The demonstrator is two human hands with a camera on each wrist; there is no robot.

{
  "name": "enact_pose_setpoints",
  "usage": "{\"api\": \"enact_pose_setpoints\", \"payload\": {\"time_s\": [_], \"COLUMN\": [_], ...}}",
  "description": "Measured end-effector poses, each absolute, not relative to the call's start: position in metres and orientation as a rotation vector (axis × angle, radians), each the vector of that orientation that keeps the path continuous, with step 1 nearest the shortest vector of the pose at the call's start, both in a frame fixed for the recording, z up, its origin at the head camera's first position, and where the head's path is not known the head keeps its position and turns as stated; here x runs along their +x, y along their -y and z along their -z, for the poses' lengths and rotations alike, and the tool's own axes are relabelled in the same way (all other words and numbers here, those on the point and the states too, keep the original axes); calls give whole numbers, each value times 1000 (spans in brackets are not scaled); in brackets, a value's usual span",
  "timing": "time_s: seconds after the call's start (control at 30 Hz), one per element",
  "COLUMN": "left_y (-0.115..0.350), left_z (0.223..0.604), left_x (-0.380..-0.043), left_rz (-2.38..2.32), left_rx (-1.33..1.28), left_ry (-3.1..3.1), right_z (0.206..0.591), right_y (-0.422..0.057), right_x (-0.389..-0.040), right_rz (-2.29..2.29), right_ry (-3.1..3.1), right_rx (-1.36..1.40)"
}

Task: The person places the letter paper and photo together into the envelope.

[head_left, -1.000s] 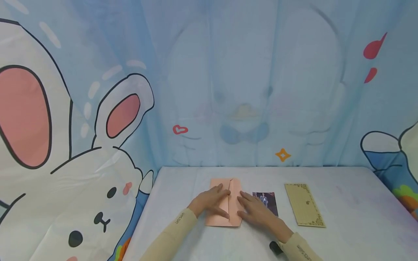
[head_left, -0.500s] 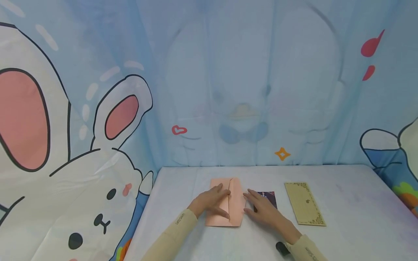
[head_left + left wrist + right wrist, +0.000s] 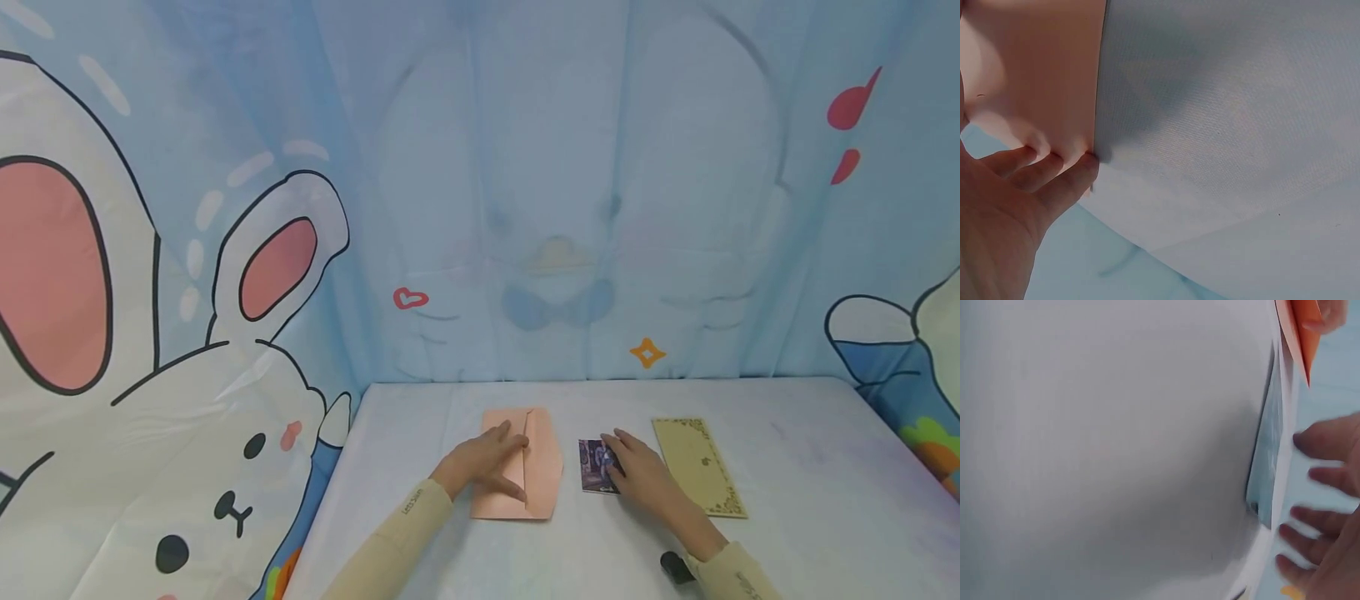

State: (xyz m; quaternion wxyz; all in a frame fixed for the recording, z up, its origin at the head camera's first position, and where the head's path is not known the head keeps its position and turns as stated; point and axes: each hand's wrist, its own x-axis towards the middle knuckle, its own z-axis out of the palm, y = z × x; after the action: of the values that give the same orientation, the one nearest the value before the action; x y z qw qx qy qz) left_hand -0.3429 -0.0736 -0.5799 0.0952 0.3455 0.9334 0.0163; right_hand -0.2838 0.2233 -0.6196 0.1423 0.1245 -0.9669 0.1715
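A pink paper envelope (image 3: pixel 540 483) lies on the table, its flap spread out to the right. My left hand (image 3: pixel 480 462) rests on it with the fingers apart; in the left wrist view the fingertips (image 3: pixel 1088 164) press down at the envelope's edge. To the right lies a small dark photo (image 3: pixel 595 477) showing a figure in blue. My right hand (image 3: pixel 647 477) is over the photo's right side, fingers loosely extended and partly hiding it. From the right wrist, the fingers (image 3: pixel 1319 440) appear spread just beside the photo (image 3: pixel 1266 456).
A gold card (image 3: pixel 693 458) with ornamental corners lies right of my right hand, partly behind it. A black wrist device (image 3: pixel 677 568) shows at the right sleeve. The white table (image 3: pixel 810 475) ends at a blue cartoon curtain (image 3: pixel 555 167) behind.
My right hand has moved from the envelope's right edge to the photo, uncovering the photo's left part. The envelope's flap has swung out to the right. The left hand has stayed put.
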Motion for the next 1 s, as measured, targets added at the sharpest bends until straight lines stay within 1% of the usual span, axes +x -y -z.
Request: {"api": "enact_pose_setpoints", "payload": {"time_s": [0.17, 0.27, 1.0], "left_y": [74, 74, 73], "left_z": [579, 577, 580], "left_x": [-341, -340, -341], "left_rz": [-56, -64, -71], "left_rx": [1017, 1013, 976], "left_ry": [-2767, -2768, -2755], "right_z": [620, 621, 613], "right_y": [-235, -238, -242], "right_x": [-284, -286, -295], "right_rz": [-454, -447, -509], "right_ry": [2863, 2907, 3029], "right_rx": [172, 129, 190]}}
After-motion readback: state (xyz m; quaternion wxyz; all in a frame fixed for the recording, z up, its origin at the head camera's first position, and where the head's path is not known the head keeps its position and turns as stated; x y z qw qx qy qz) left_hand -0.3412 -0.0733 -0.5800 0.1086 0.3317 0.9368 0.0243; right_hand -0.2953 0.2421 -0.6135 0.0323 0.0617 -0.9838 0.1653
